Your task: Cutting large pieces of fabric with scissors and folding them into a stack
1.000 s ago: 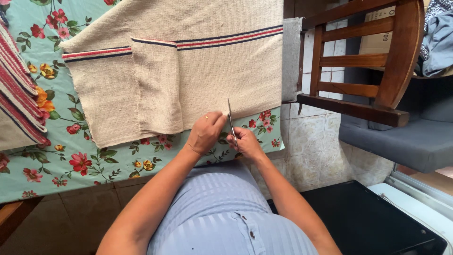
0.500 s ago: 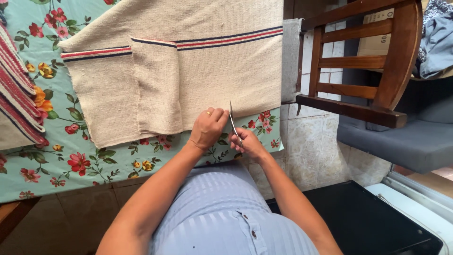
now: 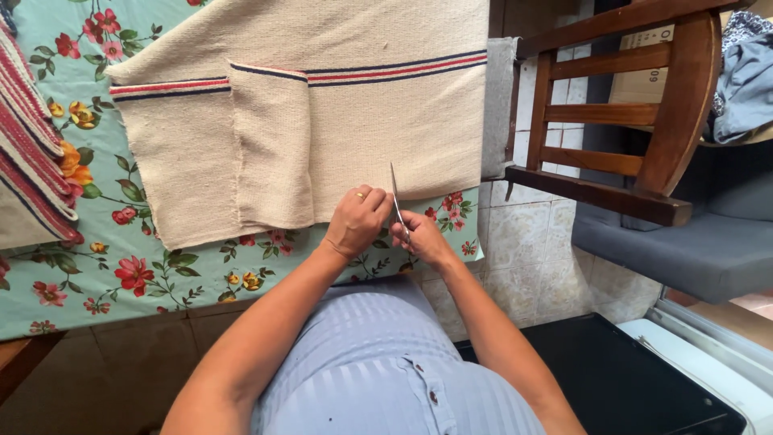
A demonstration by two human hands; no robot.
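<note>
Covering most of the bench is a teal floral tablecloth; bare wood edge shows only at 7 o'clock. Cream cloth lies flat on the tablecloth, filling the frame from 10 to 1 o'clock, with red and navy stripes across it and a folded flap lying over its left-middle part. Its near hem runs just above both hands. Wooden chair stands at 2 o'clock, off the bench's right edge, over a grey cushion; blue garment is at the top right corner. Striped red-and-cream fabric sits at 9 o'clock, partly out of frame, apart from the cream cloth. Black surface at 5 o'clock on the tiled floor side. Person's light striped shirt fills 6 o'clock.

Left hand rests on the cloth's near edge at centre, fingers curled down, pressing the hem; a ring shows on one finger. Right hand sits just beside it at 3 o'clock of it, grip closed around the handles of scissors. Blades point to 12 o'clock, look nearly pressed together, tip over the cloth just past the hem. Cannot tell whether the blades are inside the fabric or lying on top.
</note>
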